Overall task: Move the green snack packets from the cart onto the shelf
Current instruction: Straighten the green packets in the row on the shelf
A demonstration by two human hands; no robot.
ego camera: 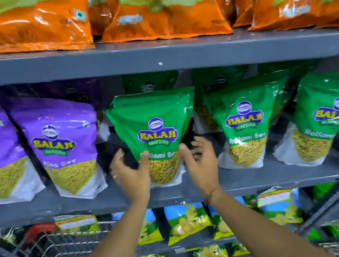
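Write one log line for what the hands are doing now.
left hand: open beside green snack packets | right hand: open, other side | packets: upright on grey metal shelf

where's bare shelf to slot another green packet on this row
Bare grey shelf shows between the purple packet and the held green packets, also right of them before the next green packet. Elsewhere it's crowded.

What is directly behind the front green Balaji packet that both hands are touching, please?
Behind the front green packet, the tops of more green packets fan out, and another stands deeper in shadow. How many there are is hidden.
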